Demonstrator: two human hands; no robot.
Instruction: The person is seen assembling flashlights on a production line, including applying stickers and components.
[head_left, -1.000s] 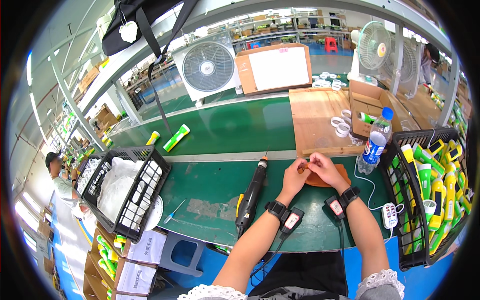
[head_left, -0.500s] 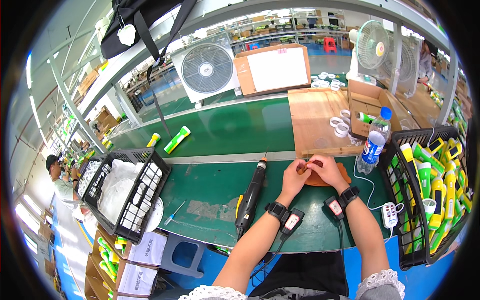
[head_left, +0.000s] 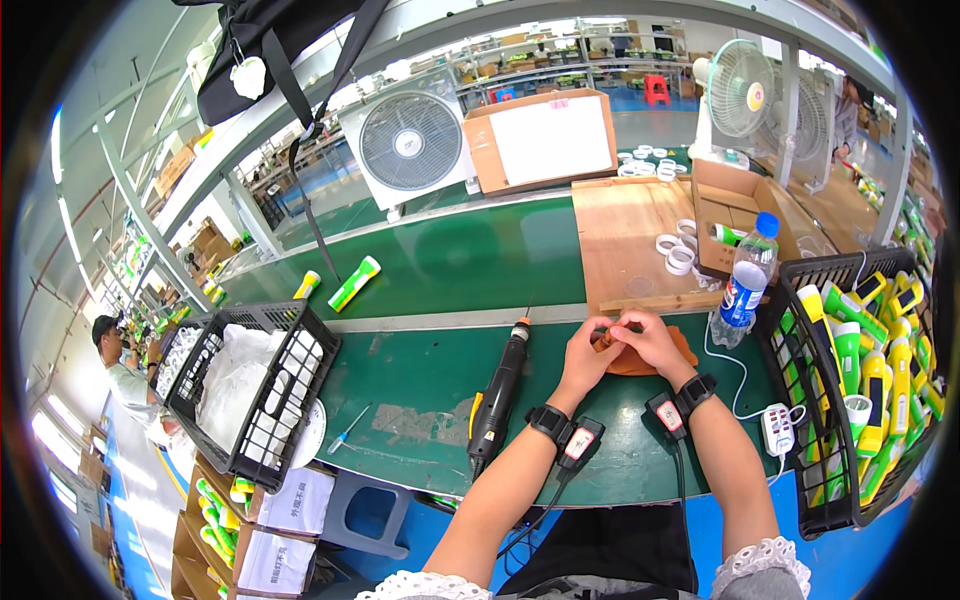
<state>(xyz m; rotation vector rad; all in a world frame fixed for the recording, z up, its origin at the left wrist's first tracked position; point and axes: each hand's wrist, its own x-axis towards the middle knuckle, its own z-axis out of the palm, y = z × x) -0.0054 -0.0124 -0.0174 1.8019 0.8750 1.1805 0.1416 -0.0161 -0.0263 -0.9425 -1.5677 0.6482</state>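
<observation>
My left hand [head_left: 584, 360] and my right hand [head_left: 648, 342] meet fingertip to fingertip above the far part of the green bench. Both sets of fingers are closed, pinched around something small and orange-brown that they mostly cover. Under and beside my right hand lies an orange, flat, rounded piece [head_left: 683, 344], partly hidden by the hand; I cannot tell what it is. To the left of my hands rests a black electric screwdriver [head_left: 497, 400], its bit pointing away from me. A small hand screwdriver [head_left: 348, 430] lies farther left.
Black crates flank the bench: the left crate [head_left: 268, 408] holds clear plastic bags, the right crate [head_left: 815, 400] green and yellow flashlights. A bottle [head_left: 743, 295], white power strip [head_left: 778, 430] and cord stand right. Beyond are white rings [head_left: 680, 261], an open carton [head_left: 727, 200] and flashlights [head_left: 354, 284].
My fingertips have drawn a little closer together around the small thing, and the fingers of my right hand have curled slightly. The whole view has shifted a few pixels; the tools lie as before.
</observation>
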